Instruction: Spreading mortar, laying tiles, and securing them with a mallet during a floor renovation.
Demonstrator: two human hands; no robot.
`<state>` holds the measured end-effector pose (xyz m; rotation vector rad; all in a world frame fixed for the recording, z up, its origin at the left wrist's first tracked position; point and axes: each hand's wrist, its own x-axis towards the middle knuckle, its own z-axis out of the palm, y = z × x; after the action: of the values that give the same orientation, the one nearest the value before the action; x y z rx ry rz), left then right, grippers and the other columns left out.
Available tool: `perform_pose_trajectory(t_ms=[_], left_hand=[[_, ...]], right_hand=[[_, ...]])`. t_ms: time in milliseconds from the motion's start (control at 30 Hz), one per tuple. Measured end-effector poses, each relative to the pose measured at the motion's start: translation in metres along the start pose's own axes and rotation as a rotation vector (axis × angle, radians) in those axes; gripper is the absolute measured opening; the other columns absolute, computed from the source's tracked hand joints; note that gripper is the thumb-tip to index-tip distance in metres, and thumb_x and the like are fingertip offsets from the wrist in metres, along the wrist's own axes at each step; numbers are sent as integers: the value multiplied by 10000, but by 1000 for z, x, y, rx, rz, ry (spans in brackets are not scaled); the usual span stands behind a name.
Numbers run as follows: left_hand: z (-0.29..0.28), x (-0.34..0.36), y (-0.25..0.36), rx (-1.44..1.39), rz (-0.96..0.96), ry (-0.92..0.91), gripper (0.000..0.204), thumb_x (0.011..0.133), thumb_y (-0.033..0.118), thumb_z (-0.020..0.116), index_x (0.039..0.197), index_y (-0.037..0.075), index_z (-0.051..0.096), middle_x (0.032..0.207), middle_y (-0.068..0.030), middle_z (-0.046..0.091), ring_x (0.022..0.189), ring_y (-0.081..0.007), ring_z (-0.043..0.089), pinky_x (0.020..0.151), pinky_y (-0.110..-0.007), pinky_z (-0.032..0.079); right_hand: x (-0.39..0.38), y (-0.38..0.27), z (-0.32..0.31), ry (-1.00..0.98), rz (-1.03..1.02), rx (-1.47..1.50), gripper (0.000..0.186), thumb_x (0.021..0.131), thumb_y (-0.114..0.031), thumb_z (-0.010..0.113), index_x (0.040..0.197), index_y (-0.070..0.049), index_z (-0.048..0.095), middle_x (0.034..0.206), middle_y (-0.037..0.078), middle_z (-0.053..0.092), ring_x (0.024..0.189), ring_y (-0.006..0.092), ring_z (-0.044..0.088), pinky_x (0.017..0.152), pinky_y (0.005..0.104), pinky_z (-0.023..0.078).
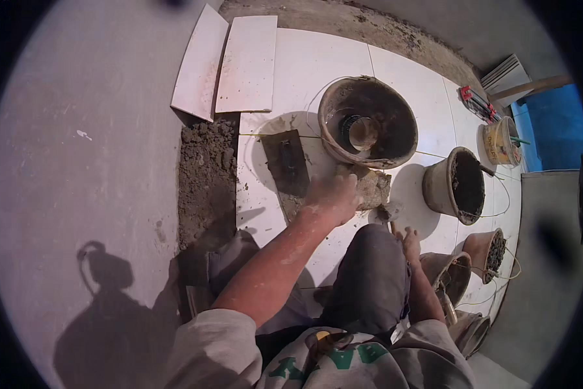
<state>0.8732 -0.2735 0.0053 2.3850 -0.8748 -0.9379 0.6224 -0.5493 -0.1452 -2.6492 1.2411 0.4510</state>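
My left hand (pixel 333 198), slightly blurred, is closed with its fingers curled beside a rough, mortar-coated lump (pixel 374 188); anything inside its fingers is hidden. To the right of my raised knee, my right hand (pixel 409 246) is closed around the handle of a small trowel (pixel 385 213), whose mortar-smeared blade points toward the lump. Left of my left hand, a dark, mortar-stained float (pixel 288 163) lies on white tiles (pixel 324 55). Just beyond the lump stands a large, dirty bucket (pixel 398 117) with a round cup-like vessel (pixel 364 133) in it.
Loose mortar (pixel 207 175) fills a strip along the left wall. Two loose tiles (pixel 246 65) rest at its far end. On the right stand a mortar bucket (pixel 440 188), a pail of dark lumps (pixel 479 249) and a yellowish tub (pixel 497 142). A red-handled tool (pixel 476 104) lies farther back.
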Motion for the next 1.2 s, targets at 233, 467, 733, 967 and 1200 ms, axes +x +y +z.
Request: perform_pose_trajectory(t_ms=[233,467,733,967,1200], left_hand=[[-21,7,-12,-234,-39,125,391,903,318,533,1184,48,563,1088,-195,642,1056,-351,601,903,-456,465],[-33,17,-47,-305,-183,260,474,899,367,530,1267,68,541,1120,-224,628,1065,-364,595,927,-451,456],[-34,52,-101,-244,-449,364,479,894,403,526,1268,105,556,1138,-200,631,1064,-369,594,914,-452,456],[-20,65,-78,-459,-631,426,467,904,345,520,1271,58,544,1146,-181,630,1073,-340,592,914,-417,459],[-32,6,-22,-713,-810,410,460,898,320,543,1242,14,558,1146,-202,629,1051,-338,613,907,-387,468]], right_hand=[[28,-101,-119,313,-562,-6,269,860,-213,611,1063,-43,566,1007,207,567,955,415,554,811,473,463],[53,-209,-171,357,-637,147,295,869,-219,608,1095,-32,579,1063,194,577,996,374,571,842,446,467],[93,-268,-141,291,-890,300,298,815,-186,674,1057,-34,589,1093,176,578,1036,366,535,905,442,434],[77,-305,-138,-59,-1239,-121,617,783,-331,652,1288,-33,459,1138,147,502,1086,306,476,909,420,402],[98,-293,-189,-366,-880,13,303,790,-159,575,1069,-48,534,991,165,540,926,333,547,799,440,435]])
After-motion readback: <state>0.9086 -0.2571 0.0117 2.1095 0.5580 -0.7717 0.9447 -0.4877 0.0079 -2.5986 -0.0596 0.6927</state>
